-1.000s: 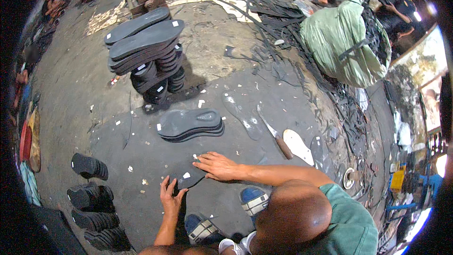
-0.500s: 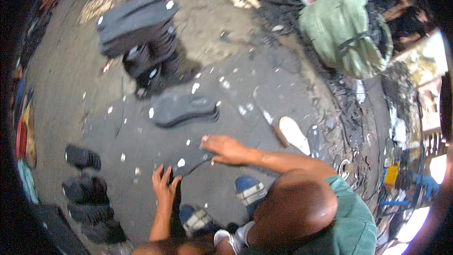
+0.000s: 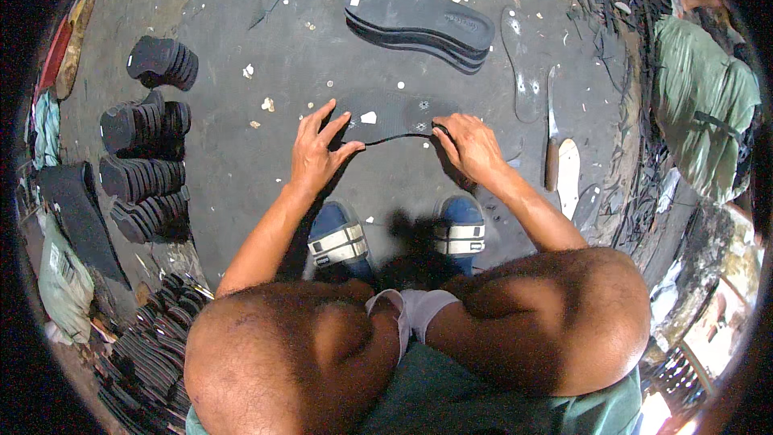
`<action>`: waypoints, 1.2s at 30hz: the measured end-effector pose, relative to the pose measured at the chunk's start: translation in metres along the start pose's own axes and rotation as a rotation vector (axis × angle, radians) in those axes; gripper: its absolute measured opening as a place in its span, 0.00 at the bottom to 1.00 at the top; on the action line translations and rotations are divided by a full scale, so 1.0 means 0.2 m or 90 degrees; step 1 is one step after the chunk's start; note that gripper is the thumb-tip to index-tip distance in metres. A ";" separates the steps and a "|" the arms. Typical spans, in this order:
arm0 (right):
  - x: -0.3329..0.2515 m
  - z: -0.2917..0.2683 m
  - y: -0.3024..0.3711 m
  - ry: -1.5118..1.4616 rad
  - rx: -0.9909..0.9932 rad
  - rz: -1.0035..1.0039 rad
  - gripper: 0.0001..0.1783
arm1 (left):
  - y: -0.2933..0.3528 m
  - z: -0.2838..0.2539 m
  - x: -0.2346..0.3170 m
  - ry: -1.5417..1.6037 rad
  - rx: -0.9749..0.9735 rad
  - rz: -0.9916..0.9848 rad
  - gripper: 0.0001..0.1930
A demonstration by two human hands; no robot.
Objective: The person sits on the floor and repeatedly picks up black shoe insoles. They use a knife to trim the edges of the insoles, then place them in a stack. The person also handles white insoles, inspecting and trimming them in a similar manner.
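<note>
A single black shoe sole [image 3: 394, 113] lies crosswise on the dark ground in front of my feet, a small white scrap on it. My left hand [image 3: 316, 149] is at its left end, fingers spread, with thumb and forefinger beside or touching the edge. At the right end, my right hand [image 3: 475, 149] has thumb and fingers closed on the sole's near corner. Beyond it rests a short stack of black soles [image 3: 419, 24]. A knife [image 3: 552, 137] with a wooden handle lies to the right, beside a white sole-shaped piece [image 3: 568, 177] and a flat dark sole shape [image 3: 525, 64].
Bundles of small black rubber pieces [image 3: 145, 129] stand in a column on the left. Below them are a black strip [image 3: 80, 209] and a heap of dark offcuts [image 3: 161, 354]. A green sack [image 3: 700, 105] sits at the far right, near rubber scraps.
The view has swung, so the stack of soles and sack now appear farther right. My hands are still at the two ends of the sole. My right fingers have closed in on its edge.
</note>
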State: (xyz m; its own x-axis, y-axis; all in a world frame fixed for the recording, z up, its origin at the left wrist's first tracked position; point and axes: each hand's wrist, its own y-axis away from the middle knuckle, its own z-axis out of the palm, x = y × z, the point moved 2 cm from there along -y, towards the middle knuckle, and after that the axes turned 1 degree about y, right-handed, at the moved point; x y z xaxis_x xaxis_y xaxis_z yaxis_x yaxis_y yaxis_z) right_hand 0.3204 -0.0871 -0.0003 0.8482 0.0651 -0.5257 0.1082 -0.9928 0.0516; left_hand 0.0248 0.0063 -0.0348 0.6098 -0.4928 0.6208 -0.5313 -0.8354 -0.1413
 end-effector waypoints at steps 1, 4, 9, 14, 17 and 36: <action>-0.01 0.00 -0.01 0.040 -0.004 -0.017 0.13 | -0.01 0.00 0.01 -0.009 -0.004 -0.007 0.32; -0.03 0.00 -0.01 0.004 0.017 -0.057 0.13 | -0.01 0.00 0.01 0.007 -0.002 0.001 0.32; -0.04 0.05 -0.01 -0.012 0.020 -0.072 0.12 | -0.01 -0.01 0.02 -0.013 0.004 0.002 0.32; -0.05 0.08 -0.03 0.001 0.022 -0.086 0.11 | -0.01 0.00 0.00 0.007 0.005 -0.001 0.32; -0.05 0.09 -0.03 0.038 0.013 -0.104 0.09 | 0.00 0.01 -0.02 -0.016 0.009 0.015 0.33; 0.01 0.07 -0.19 0.043 0.049 -0.003 0.10 | -0.02 0.00 0.01 0.001 0.012 0.005 0.32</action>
State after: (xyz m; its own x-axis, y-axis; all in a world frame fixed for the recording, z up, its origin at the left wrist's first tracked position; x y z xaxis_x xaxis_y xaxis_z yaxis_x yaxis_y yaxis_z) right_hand 0.3102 -0.0500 -0.0160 0.8811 0.0740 -0.4671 0.0748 -0.9971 -0.0169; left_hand 0.0278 0.0081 -0.0321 0.6040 -0.4995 0.6210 -0.5255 -0.8355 -0.1609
